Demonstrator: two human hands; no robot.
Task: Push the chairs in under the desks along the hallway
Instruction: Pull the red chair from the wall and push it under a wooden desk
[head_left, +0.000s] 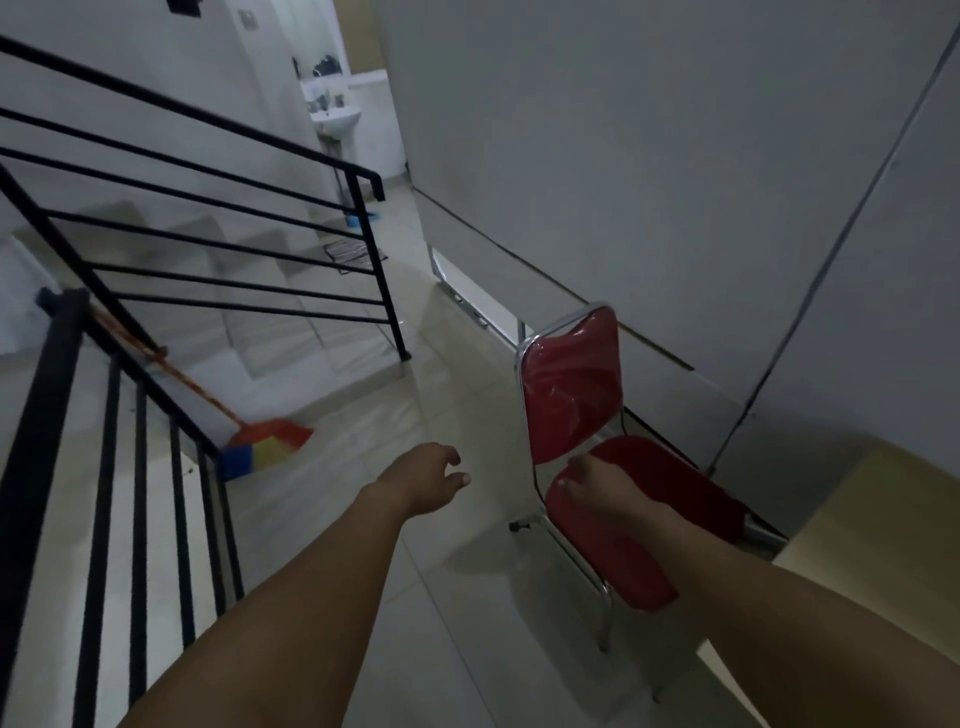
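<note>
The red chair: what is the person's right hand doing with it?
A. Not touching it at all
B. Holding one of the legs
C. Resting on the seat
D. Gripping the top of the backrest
C: the right hand lies on the front part of the red chair's seat, fingers spread on the cushion, while the left hand hangs open in the air beside it.
</note>
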